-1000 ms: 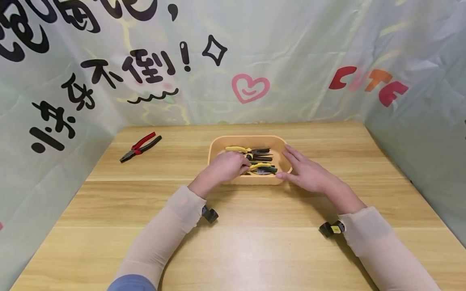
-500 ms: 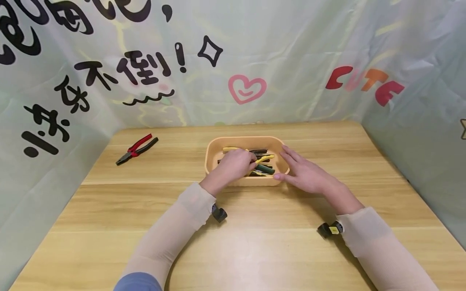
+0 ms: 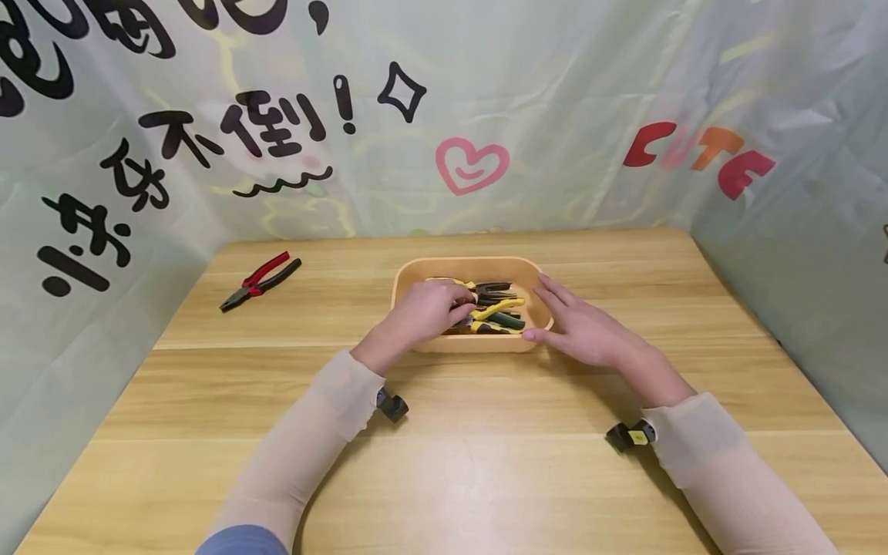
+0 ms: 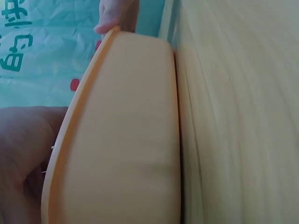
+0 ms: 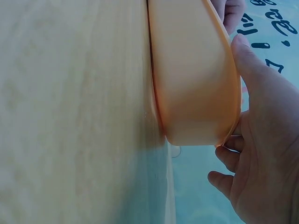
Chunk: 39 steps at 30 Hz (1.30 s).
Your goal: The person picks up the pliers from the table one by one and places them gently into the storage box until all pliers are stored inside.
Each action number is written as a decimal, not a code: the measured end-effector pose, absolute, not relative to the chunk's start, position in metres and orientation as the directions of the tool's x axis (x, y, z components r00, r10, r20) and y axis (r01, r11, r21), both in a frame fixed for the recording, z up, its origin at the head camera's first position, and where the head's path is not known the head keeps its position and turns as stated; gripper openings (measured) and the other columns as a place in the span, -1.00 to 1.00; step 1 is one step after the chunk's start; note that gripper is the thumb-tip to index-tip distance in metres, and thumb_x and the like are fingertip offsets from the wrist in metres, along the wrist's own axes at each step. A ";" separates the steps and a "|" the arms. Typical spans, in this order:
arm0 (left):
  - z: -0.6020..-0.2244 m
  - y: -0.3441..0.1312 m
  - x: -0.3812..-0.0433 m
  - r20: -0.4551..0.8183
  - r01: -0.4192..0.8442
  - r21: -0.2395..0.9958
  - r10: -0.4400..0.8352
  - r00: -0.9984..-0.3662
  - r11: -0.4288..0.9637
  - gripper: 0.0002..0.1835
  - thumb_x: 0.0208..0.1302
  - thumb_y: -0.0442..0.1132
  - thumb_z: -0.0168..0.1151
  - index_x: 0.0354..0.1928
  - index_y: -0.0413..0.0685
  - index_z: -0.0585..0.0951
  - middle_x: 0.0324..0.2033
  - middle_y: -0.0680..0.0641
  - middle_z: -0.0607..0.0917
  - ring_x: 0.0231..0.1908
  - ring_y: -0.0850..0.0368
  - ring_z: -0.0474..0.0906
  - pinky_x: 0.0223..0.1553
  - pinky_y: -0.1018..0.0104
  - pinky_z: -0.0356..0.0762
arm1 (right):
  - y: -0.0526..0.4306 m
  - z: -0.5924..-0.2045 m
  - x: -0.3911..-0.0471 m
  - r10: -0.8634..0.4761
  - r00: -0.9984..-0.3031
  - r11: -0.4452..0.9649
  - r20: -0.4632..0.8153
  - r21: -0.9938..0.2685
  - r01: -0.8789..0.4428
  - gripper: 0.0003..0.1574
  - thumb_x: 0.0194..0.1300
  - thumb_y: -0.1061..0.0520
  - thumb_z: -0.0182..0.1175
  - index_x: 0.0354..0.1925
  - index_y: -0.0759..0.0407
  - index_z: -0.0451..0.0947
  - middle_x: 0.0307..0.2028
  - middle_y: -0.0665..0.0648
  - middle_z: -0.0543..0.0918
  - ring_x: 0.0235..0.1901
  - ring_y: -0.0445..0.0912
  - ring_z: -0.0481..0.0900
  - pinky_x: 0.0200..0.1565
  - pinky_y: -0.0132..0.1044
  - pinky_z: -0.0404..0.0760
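In the head view, an orange plastic tray [image 3: 479, 344] holds several pliers with yellow, black and dark green handles. My left hand [image 3: 430, 308] reaches over its left side, fingers bent down among the tools beside yellow-handled pliers [image 3: 501, 308]. Its fingertips are partly hidden, and I cannot tell whether they grip a tool. My right hand [image 3: 590, 331] rests at the tray's right end, thumb on the front rim and fingers extended along the end rim. In the right wrist view, the thumb [image 5: 247, 58] touches the rim, with the fingers around the corner.
Red-and-black pliers [image 3: 260, 284] lie with handles spread at the table's back left. The wooden table [image 3: 486, 462] ends at a printed fabric sheet [image 3: 555, 116] hung behind and along both sides.
My left hand moved right over the tools, then back left. The yellow-handled pliers shifted and another yellow-and-black handle shows at the front. The right hand stays at the rim.
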<state>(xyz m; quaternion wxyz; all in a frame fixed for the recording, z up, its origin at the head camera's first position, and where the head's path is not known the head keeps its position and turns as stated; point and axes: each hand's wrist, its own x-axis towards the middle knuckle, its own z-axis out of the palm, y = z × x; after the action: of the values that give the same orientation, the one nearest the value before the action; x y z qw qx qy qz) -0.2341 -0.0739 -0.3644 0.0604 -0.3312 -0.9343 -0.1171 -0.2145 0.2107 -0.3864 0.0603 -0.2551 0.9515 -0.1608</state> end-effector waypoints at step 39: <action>-0.363 -0.174 -0.243 0.293 0.487 0.263 0.412 -0.863 0.833 -0.62 0.41 -0.05 0.18 0.10 -0.14 0.62 0.09 -0.18 0.58 0.15 -0.16 0.42 0.23 -0.02 0.33 | 0.208 -0.382 -0.210 -0.545 -0.839 0.820 0.002 -0.211 -0.533 0.20 0.39 -0.50 -0.18 0.54 0.29 -0.28 0.54 0.25 -0.27 0.48 0.21 -0.17 0.39 0.14 0.02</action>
<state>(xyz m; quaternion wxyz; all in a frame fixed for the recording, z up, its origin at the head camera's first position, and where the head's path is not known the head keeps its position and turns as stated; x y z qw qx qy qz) -0.2428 -0.1735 -0.3631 0.1125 -0.2365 -0.9506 -0.1664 -0.2098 0.2081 -0.3825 0.0293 -0.2825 0.9534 -0.1021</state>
